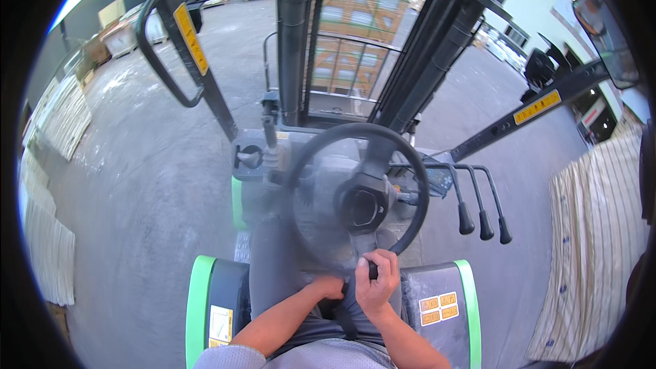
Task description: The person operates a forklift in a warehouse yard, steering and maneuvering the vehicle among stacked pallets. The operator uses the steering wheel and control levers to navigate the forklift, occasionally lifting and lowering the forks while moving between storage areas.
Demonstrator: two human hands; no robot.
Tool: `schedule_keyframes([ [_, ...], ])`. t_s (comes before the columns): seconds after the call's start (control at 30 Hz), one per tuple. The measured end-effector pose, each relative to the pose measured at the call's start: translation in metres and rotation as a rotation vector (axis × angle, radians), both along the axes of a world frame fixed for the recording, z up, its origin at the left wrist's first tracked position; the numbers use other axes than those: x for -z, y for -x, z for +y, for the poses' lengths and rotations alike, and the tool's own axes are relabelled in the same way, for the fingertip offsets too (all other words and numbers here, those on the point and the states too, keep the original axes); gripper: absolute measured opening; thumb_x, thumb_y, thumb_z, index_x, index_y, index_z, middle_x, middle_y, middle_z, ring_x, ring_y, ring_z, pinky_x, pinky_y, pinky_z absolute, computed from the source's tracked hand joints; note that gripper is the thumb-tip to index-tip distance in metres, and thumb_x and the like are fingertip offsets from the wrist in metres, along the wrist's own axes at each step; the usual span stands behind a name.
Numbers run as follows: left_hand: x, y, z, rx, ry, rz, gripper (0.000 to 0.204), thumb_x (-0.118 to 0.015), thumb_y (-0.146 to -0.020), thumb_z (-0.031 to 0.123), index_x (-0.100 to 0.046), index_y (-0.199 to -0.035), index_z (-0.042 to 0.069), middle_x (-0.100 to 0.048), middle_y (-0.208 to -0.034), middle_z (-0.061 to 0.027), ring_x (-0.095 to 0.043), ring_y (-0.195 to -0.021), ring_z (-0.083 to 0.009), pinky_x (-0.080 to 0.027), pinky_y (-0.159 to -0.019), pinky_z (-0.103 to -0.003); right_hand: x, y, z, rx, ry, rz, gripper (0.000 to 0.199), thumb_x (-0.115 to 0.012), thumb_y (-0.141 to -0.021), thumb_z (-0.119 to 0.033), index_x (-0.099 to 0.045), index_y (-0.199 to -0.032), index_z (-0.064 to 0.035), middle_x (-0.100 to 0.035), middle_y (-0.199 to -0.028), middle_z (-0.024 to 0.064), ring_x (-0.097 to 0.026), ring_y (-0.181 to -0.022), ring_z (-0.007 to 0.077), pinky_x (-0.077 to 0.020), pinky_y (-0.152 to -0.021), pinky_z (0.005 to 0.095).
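In the head view, the right grip [378, 280] is closed, its fingers wrapped around a dark knob [373, 270] at the lower edge of the steering wheel [364, 209], whose hub stands just ahead of that hand. The left grip [331, 287] rests curled over the lap, near a dark strap [346, 321]; whether it holds anything, I cannot tell. Three black-handled levers [485, 224] stand to the wheel's right, apart from both hands.

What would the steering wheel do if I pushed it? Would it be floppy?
The steering wheel would probably spin rather than tip, because it's mounted at its middle. Its rim looks thick and evenly round, so likely stiff, not floppy. The right hand, closed at the wheel's lower edge, would probably slow any turning.
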State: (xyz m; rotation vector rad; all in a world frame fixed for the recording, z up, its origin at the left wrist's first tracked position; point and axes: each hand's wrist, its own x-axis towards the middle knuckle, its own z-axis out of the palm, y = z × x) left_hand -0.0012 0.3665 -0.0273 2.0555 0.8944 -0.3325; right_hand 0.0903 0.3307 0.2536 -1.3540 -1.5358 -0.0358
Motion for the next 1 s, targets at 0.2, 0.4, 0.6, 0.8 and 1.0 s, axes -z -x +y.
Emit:
schedule_keyframes([
  [0.2,-0.034,-0.002,-0.008,0.028,-0.022,-0.086,0.035,-0.063,-0.091,0.027,-0.070,-0.117,0.005,-0.070,-0.119,-0.0176,-0.067,-0.112,-0.0345,-0.056,-0.096,-0.048,0.005,0.039,0.000,-0.027,-0.090,-0.037,0.022,-0.076,-0.079,-0.003,-0.067,-0.099,-0.0063,-0.066,-0.091,0.0109,-0.063,-0.084,0.0304,-0.0499,-0.075,0.0411],
  [0.4,-0.233,-0.054,-0.035,-0.072,-1.496,1.105,0.024,-0.050,-0.102,0.017,-0.065,-0.120,0.011,-0.067,-0.117,-0.0127,-0.063,-0.114,-0.0292,-0.054,-0.100,-0.047,-0.008,0.032,0.014,-0.083,-0.121,-0.064,0.025,-0.081,-0.075,-0.003,-0.068,-0.096,-0.0087,-0.067,-0.089,0.0070,-0.065,-0.081,0.0283,-0.0501,-0.073,0.0403],
  [0.6,-0.238,-0.048,-0.021,-0.088,-1.555,1.120,0.019,-0.047,-0.103,0.013,-0.063,-0.111,0.005,-0.065,-0.109,-0.0079,-0.062,-0.106,-0.0271,-0.056,-0.091,-0.043,-0.027,0.028,0.030,-0.154,-0.166,-0.021,0.024,-0.080,-0.075,-0.004,-0.067,-0.095,-0.0069,-0.066,-0.087,0.0061,-0.065,-0.080,0.0274,-0.0503,-0.072,0.0398],
  [0.8,-0.110,-0.058,0.005,-0.166,-0.616,0.390,0.022,-0.045,-0.104,0.011,-0.061,-0.116,0.003,-0.065,-0.114,-0.0098,-0.062,-0.109,-0.0264,-0.055,-0.093,-0.041,-0.040,0.020,0.047,-0.222,-0.155,-0.063,0.020,-0.078,-0.078,-0.005,-0.067,-0.095,-0.0058,-0.064,-0.086,0.0071,-0.064,-0.078,0.0264,-0.0494,-0.073,0.0393],
  [1.0,-0.056,-0.070,0.017,-0.188,-0.432,0.323,0.025,-0.044,-0.104,0.009,-0.060,-0.121,0.001,-0.064,-0.118,-0.0118,-0.062,-0.111,-0.0258,-0.055,-0.095,-0.040,-0.056,0.011,0.077,-0.269,-0.213,-0.046,0.022,-0.077,-0.076,-0.004,-0.066,-0.094,-0.0055,-0.062,-0.083,0.0076,-0.061,-0.076,0.0272,-0.0482,-0.071,0.0392],
])
